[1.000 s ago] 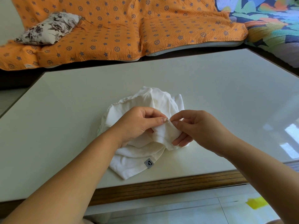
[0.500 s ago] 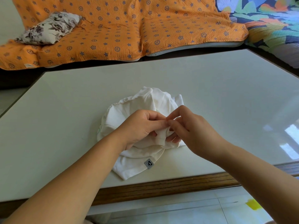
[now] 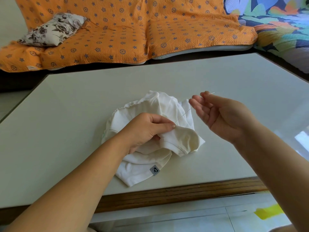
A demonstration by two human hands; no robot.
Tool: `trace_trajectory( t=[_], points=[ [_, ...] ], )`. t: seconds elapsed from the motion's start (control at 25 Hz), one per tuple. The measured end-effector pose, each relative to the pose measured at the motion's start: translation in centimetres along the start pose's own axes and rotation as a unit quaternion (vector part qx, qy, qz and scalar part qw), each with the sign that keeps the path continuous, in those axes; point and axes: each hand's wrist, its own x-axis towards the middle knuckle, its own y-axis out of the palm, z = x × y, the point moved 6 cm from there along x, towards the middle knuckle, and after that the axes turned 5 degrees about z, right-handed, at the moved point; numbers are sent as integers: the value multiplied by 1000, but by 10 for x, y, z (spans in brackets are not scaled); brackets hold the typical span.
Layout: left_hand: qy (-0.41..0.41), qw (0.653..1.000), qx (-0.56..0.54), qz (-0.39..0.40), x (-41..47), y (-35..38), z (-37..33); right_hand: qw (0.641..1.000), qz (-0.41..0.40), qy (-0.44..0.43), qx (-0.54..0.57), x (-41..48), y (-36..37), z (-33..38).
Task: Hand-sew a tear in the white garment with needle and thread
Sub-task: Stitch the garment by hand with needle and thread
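The soft, crumpled white garment lies near the tabletop's wooden front edge. The left hand pinches a hemmed fold. The right hand, raised over bare smooth tabletop toward the right edge, pinches a thin needle. A fine thread runs taut back to the fold.

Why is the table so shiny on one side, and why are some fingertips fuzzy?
Head view: light glares off the glossy pale table near its right edge; the right hand pinching the thin silver needle blurs at its fingertips, probably motion; the left hand gripping the white garment looks sharp.
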Motion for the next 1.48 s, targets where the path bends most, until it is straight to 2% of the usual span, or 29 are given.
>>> trace_trajectory(
  t=[0.12,0.28,0.32,0.4,0.52,0.64,0.76,1.08,1.12,1.2,1.28,1.32,1.4,1.48],
  points=[
    [3,1000,-10,-5,-1,-2,0,996,-68,-46,23,10,-18,5],
    [4,1000,-8,-4,-2,-4,-1,966,-182,-132,-130,13,-41,23],
    [5,1000,-8,-3,-3,-4,-1,948,-207,-150,-189,11,-42,27],
    [8,1000,-10,3,-4,-4,-3,889,-246,-180,-341,7,-42,35],
    [10,1000,-10,11,-5,-6,-4,801,-231,-188,-520,7,-35,38],
    [5,1000,-9,13,-6,-10,-4,757,-206,-162,-598,14,-40,36],
    [6,1000,-4,21,-7,-14,-5,734,-199,-150,-631,20,-49,37],
    [-4,999,21,31,-10,-17,-4,719,-218,-139,-645,25,-66,43],
    [-4,999,29,28,-10,-16,-4,731,-206,-140,-635,22,-56,41],
    [1,999,42,17,-8,-14,-3,800,-139,-144,-566,10,-26,31],
    [10,999,49,7,-7,-12,-4,873,-20,-110,-475,-7,11,6],
    [17,998,52,4,-7,-11,-5,890,40,-78,-447,-16,26,-10],
    [31,997,66,8,-7,-9,-6,887,113,-19,-448,-31,42,-38],
    [28,996,82,14,-6,-11,-4,872,116,4,-476,-36,39,-52]
  ],
)
